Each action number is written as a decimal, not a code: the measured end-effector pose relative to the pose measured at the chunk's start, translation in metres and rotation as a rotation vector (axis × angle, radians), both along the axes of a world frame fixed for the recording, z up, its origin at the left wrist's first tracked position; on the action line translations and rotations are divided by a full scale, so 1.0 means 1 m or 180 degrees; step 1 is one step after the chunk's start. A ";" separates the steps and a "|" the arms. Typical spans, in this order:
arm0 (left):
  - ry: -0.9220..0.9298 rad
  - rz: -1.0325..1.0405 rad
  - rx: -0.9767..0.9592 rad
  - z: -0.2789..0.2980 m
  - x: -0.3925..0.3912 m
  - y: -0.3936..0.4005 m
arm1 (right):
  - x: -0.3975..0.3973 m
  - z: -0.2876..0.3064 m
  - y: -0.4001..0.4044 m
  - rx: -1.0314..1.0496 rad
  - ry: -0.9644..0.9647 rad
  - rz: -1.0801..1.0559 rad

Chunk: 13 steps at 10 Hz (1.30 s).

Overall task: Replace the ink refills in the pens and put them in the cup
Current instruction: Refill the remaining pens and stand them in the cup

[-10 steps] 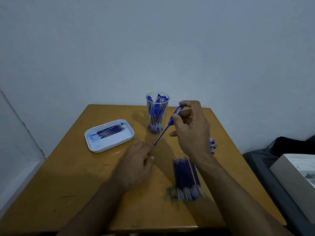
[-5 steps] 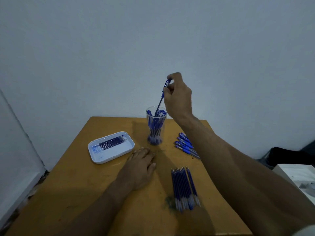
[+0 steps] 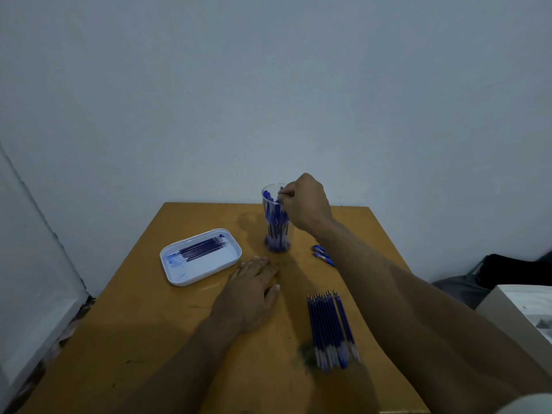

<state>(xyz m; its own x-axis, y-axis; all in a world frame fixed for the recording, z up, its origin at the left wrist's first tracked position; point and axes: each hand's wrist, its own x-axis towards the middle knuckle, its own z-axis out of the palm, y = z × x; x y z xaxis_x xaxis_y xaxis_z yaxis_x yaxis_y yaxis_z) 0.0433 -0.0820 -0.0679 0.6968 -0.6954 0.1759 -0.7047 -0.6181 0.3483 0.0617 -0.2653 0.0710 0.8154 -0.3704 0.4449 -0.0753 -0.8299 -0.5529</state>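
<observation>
At the table's (image 3: pixel 149 324) far edge, our right hand (image 3: pixel 306 204) pinches a pen into the cup (image 3: pixel 276 231); left hand (image 3: pixel 254 291) rests flat. Pens look light, stiff, slick: we grip mid-barrel.

Both forearms are bare (a pale sleeve edge (image 3: pixel 528 403) shows lower right).

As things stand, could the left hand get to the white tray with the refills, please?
Probably yes. The left hand rests flat on the table just beside the white tray, and nothing lies between them; the right hand is away at the cup.
</observation>
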 end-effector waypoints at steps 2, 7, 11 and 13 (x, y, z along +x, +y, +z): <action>-0.0017 -0.0007 0.0013 0.003 -0.002 0.001 | -0.034 -0.002 -0.022 0.0192 -0.0497 -0.0477; 0.0038 0.0016 0.0019 0.006 -0.004 0.000 | -0.092 -0.097 -0.072 -0.0596 0.1378 -0.0869; 0.0036 0.0023 0.0050 0.005 -0.003 0.001 | -0.099 -0.107 -0.069 -0.0576 0.1120 -0.0561; 0.0069 0.0027 0.0062 0.006 -0.003 0.000 | -0.101 -0.109 -0.065 -0.0742 0.1225 -0.0527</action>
